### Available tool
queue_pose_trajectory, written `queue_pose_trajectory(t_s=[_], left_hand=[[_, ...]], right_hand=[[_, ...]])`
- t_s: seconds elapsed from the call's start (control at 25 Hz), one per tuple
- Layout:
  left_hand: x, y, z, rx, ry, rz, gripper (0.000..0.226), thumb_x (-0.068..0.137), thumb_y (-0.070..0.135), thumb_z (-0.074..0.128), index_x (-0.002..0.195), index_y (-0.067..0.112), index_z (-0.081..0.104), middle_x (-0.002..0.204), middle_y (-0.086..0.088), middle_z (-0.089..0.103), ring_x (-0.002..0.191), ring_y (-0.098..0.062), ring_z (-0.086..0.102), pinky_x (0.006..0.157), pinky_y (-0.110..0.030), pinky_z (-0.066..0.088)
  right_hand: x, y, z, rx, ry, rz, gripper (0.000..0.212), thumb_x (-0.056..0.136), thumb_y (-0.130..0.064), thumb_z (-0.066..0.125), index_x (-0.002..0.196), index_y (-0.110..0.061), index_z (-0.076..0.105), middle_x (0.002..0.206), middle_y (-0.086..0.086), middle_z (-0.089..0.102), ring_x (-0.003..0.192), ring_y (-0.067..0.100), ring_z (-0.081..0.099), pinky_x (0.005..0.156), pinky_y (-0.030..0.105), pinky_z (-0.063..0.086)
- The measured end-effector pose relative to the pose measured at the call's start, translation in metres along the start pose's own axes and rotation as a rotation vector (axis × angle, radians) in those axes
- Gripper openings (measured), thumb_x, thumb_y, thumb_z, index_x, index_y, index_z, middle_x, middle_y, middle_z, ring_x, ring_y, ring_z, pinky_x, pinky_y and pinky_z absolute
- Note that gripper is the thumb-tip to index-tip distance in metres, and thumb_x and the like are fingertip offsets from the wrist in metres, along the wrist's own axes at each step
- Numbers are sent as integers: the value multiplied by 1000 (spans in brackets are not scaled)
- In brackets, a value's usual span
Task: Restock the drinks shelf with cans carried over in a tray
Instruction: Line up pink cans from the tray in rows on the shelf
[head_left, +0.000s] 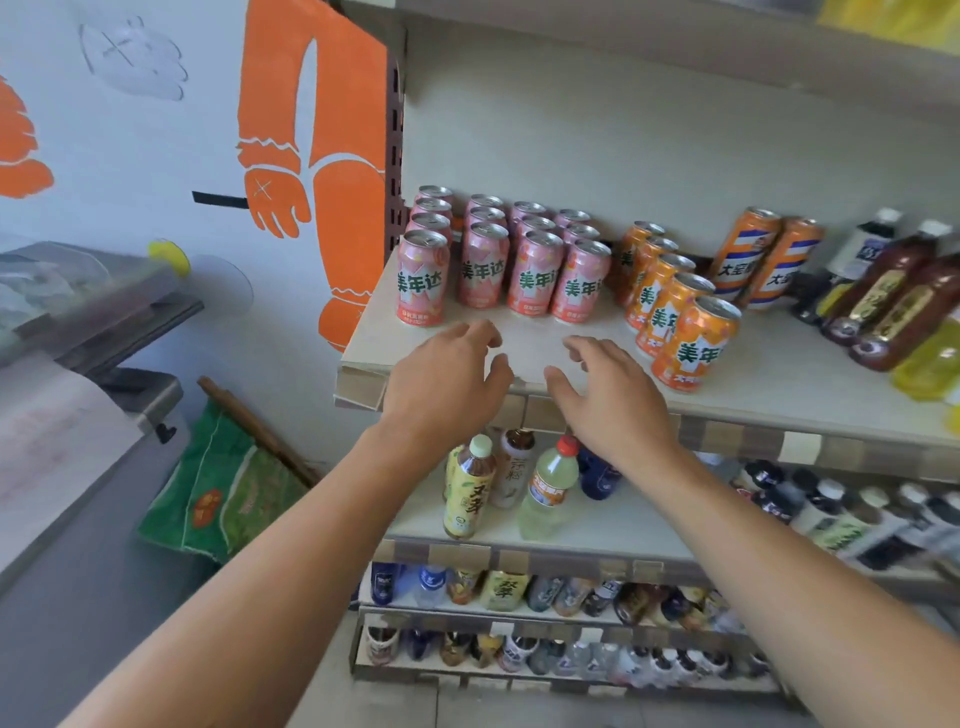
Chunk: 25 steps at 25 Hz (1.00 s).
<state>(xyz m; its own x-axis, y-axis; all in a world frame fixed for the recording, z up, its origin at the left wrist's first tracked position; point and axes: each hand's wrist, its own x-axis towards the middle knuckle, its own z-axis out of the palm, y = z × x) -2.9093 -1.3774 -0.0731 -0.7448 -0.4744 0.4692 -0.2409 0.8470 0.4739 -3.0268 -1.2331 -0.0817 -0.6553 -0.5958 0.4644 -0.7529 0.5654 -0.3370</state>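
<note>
Several pink cans (535, 273) stand in rows at the left of the beige drinks shelf (753, 384). A row of orange cans (693, 343) runs diagonally to their right. Two taller orange-and-blue cans (748, 254) stand further back. My left hand (447, 379) and my right hand (608, 395) hover side by side over the shelf's front edge, just in front of the pink cans, fingers spread and holding nothing. No tray is in view.
Dark tea bottles (888, 301) and a yellow bottle (930, 364) fill the shelf's right end. Lower shelves hold several bottles (550, 488). A grey chest freezer (78, 467) and a green bag (223, 488) stand at the left against an orange mural wall (311, 156).
</note>
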Motion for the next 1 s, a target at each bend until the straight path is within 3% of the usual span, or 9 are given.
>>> queue_pose_trajectory(t_s=[0.24,0.64,0.84,1.0], left_hand=[[-5,64,35,-166,-53,152,28,94,36,49,119,24,57,112,5,63,96,-19,60,76,-35,50],[-22,222,128,-332,-264,514,25,94,36,46,111,21,57,102,-2,62,90,-29,60,70,-43,53],[-56,327,179,-349,-369,639,28,96,36,44,118,22,56,112,-3,64,99,-28,60,74,-40,52],[-91,408,227,-381,-459,693,26,96,36,45,113,21,57,109,0,63,96,-25,60,74,-41,52]], right_hand=[[-55,40,-42,71,131,123,35,95,-34,58,126,-17,60,105,-7,59,101,15,57,80,31,47],[-159,165,-151,-165,243,443,37,97,-38,53,128,-19,57,110,-4,60,102,16,57,83,35,49],[-240,240,-200,-213,262,635,39,97,-42,51,130,-21,56,116,-3,61,107,15,58,85,36,51],[-304,301,-237,-183,317,804,33,95,-38,54,125,-23,58,105,-6,61,92,11,58,79,32,49]])
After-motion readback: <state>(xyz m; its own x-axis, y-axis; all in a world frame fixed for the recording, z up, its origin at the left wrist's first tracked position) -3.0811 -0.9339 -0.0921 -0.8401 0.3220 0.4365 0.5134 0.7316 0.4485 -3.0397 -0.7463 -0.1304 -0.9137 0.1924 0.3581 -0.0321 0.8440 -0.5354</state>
